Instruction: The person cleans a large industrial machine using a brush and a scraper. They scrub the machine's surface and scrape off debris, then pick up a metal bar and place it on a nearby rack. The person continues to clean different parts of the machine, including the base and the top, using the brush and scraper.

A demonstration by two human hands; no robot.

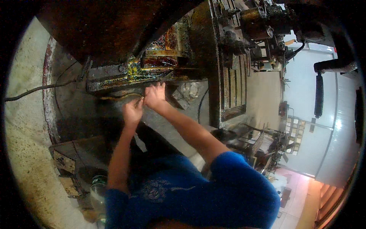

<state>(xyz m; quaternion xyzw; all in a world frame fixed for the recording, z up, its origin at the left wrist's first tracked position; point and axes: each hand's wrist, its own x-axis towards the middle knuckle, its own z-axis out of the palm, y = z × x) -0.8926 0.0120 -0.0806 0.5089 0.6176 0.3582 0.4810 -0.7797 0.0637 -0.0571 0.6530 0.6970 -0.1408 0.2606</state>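
Note:
Both of my hands meet low against the front edge of an oily, dark machine base (114, 81). My left hand (132, 112) is closed in a pinch, its fingertips touching the side of my right hand. Just above and to the right, my right hand (154, 96) has its fingers curled at the machine's edge. What either hand pinches is too small and dim to name. A thin brownish strip (122, 96) runs leftward from near the fingers. Wet yellow and amber oil (133, 68) shines on the metal behind them.
Crumpled clear plastic (190, 91) lies right of my hands. A slotted metal machine table (234, 86) stands farther right. Overhead looms a large dark machine part (95, 26). A black cable (42, 87) crosses on the left, above wooden blocks (65, 162) and a clear bottle (98, 196).

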